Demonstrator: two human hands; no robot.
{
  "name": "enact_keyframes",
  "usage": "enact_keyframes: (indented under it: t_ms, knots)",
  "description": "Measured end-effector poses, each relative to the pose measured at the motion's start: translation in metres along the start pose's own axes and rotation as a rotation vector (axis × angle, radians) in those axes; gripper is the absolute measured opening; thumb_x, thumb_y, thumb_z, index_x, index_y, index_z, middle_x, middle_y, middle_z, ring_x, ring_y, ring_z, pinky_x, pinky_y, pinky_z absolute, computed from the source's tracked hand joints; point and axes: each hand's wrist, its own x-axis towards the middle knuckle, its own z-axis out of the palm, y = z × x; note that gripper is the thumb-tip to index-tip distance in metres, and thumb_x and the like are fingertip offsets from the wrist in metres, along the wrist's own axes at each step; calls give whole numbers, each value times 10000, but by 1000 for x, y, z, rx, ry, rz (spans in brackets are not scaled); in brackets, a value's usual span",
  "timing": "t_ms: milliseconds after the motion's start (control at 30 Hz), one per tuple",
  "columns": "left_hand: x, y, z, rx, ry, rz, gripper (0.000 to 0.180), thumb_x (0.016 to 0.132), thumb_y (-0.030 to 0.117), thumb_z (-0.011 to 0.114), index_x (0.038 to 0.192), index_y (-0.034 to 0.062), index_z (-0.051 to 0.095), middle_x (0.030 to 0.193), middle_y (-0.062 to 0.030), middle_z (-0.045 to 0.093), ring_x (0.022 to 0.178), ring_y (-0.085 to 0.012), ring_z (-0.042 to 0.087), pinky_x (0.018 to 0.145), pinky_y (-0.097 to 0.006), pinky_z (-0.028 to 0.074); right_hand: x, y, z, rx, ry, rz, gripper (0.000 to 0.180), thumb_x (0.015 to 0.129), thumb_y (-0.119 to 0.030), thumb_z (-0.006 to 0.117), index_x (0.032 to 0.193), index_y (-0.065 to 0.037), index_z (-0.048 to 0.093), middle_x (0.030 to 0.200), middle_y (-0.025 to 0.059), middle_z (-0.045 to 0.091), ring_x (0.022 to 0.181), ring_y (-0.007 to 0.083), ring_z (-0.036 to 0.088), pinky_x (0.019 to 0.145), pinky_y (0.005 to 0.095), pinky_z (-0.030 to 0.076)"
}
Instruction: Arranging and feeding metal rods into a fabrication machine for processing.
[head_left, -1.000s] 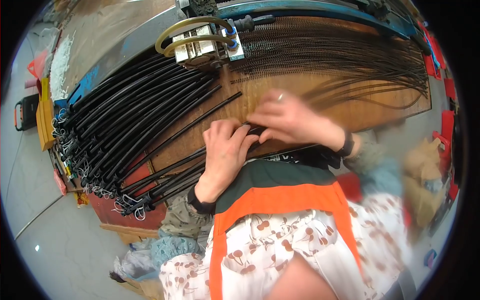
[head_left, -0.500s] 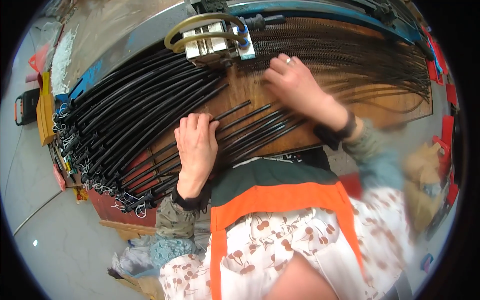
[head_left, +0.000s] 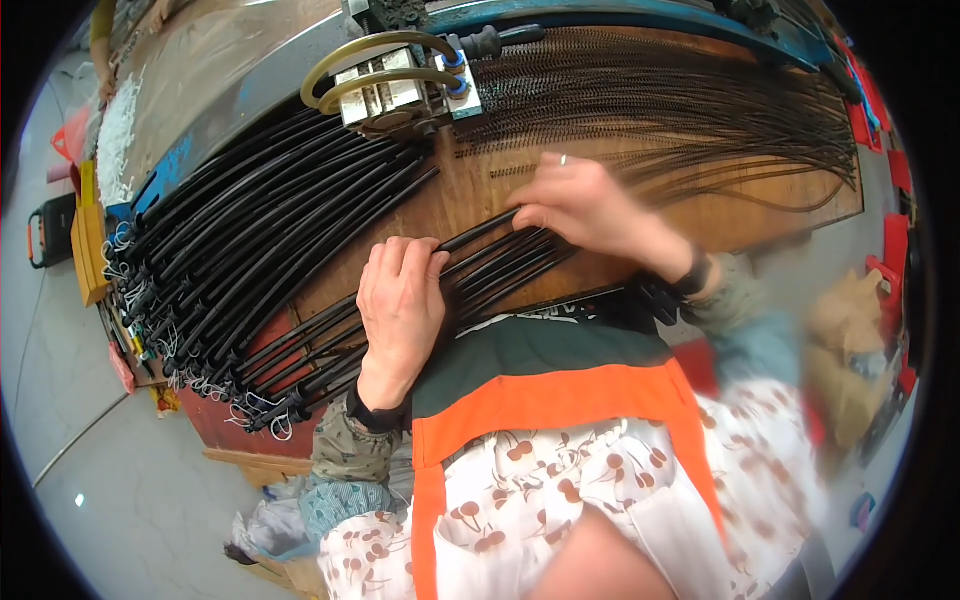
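My left hand (head_left: 400,310) is closed round a black tube (head_left: 478,232), thumb and fingertips near its right part. At that tube's far end, the fingers of my right hand (head_left: 580,205) are pinched together; whether they also hold a thin spring is hidden. Several other black tubes (head_left: 510,275) lie side by side beneath and beyond my hands. Behind them a large bundle of black tubes (head_left: 290,210) fans out to the left, white string loops (head_left: 280,425) at the ends. Long thin coiled springs (head_left: 680,105) are spread across the back right of the wooden table.
A metal clamp-like device (head_left: 385,95) with yellowish hoses stands over the table (head_left: 590,285) at the back, before a blue rail (head_left: 640,20). At the far left, another person's arm (head_left: 103,55) reaches in near a white pile (head_left: 118,135). A cardboard-coloured bag (head_left: 850,330) is at right.
My right hand has come from the springs down to the tube's end, and its fingers are now pinched there. The tube is raised a little by my left hand. The view has shifted slightly.
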Motion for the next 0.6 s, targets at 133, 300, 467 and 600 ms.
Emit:
enact_keyframes:
  t_ms: [133,300,467,600]
  knots:
    - [1,4,7,-49,-8,8,95,850,86,714,922,62,657,866,-67,601,833,-277,588,723,-377,483,-8,0,1,-110,61,-183,263,795,-163,797,1023,-53,726,788,77,634,756,269,595,643,381,516]
    - [8,16,21,24,-23,119,176,840,144,735,1000,85,693,955,-40,637,965,-255,584,811,-383,439,-17,-3,0,-222,-14,-266,327,777,-129,801,1078,-44,705,883,63,669,849,282,622,730,389,552]
    - [0,3,14,18,-43,22,214,843,149,735,1046,99,689,1061,-56,626,1015,-275,571,837,-400,435,7,19,-16,-621,-198,-22,248,731,-79,703,975,-66,663,879,77,653,920,300,631,774,379,547]
    - [2,-31,-2,309,-19,-131,241,830,126,729,1056,97,652,1046,-65,599,1026,-281,550,829,-401,438,11,15,-5,-633,-228,-77,241,754,-91,685,993,-68,659,872,101,650,890,316,641,747,388,549]
